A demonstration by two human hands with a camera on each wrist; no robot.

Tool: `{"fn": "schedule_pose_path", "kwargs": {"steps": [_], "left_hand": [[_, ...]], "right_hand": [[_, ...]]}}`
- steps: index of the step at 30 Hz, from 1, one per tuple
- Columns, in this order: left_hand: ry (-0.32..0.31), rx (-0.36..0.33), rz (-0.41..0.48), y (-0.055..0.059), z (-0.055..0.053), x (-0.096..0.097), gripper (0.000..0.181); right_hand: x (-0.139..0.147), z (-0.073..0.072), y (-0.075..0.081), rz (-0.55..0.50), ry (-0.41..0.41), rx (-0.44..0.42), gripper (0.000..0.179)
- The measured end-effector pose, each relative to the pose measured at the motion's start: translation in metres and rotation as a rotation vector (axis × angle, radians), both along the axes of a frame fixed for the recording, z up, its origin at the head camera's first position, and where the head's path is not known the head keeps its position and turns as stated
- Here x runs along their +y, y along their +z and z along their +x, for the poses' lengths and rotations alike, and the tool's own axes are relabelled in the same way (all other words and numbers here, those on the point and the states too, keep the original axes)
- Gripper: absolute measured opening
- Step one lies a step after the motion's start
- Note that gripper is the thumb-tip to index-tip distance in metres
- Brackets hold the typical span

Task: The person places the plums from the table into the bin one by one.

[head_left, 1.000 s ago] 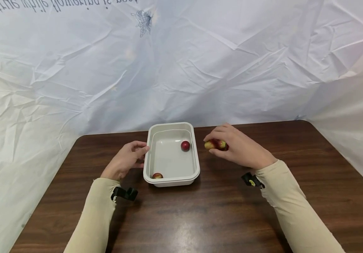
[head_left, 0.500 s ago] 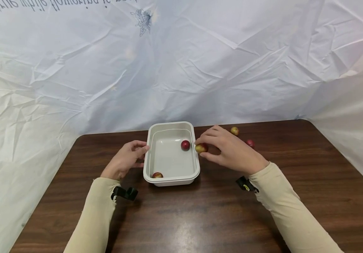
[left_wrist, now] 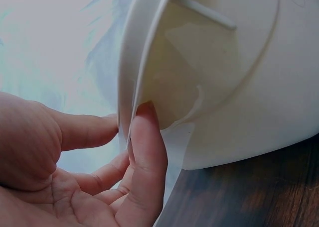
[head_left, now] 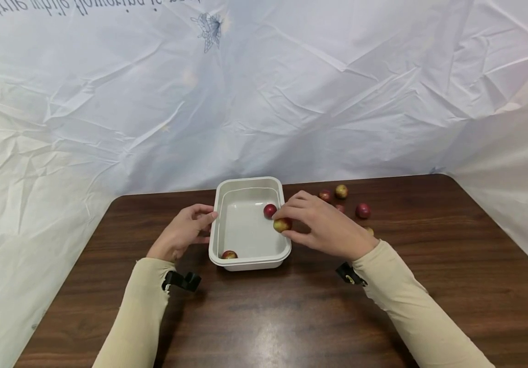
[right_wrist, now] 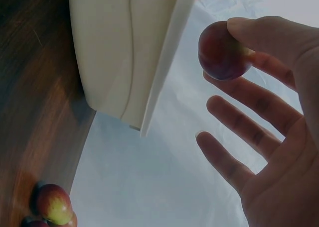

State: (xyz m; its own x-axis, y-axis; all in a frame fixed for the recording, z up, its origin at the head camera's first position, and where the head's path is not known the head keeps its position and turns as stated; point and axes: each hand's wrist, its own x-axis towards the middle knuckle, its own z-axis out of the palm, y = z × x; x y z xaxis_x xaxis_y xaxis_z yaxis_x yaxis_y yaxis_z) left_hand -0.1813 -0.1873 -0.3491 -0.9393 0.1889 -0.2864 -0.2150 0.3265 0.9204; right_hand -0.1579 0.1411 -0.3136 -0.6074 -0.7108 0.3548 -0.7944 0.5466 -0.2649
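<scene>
A light grey plastic tub [head_left: 251, 236] stands on the table, holding a dark red plum [head_left: 270, 210] near its right wall and a red-yellow plum [head_left: 229, 254] in the near left corner. My left hand [head_left: 181, 231] pinches the tub's left rim; the left wrist view has the thumb on the rim and the index finger [left_wrist: 147, 142] under it. Over the right rim, my right hand [head_left: 321, 225] holds another red-yellow plum [head_left: 282, 225] between thumb and fingertips. The right wrist view shows this plum [right_wrist: 222, 50] off the tub, with the other fingers spread.
Several more plums lie on the brown wooden table [head_left: 264, 317] to the right of the tub, among them a yellowish plum [head_left: 341, 191] and a dark red plum [head_left: 362, 210]. Partly behind the right hand are others. A white cloth [head_left: 264, 102] hangs behind the table.
My right hand has carried the plum leftward from the table to over the tub's right rim, uncovering the plums behind it. The left hand stays at the left rim.
</scene>
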Motion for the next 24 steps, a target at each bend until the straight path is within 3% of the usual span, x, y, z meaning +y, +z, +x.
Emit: {"fn": "schedule_pose_path", "kwargs": {"steps": [24], "left_hand": [[0.001,-0.002,-0.003,0.0001,0.0016,0.0011,0.048]], "right_hand": [[-0.0062,-0.0015,-0.0074,0.051,0.025,-0.039,0.024]]}}
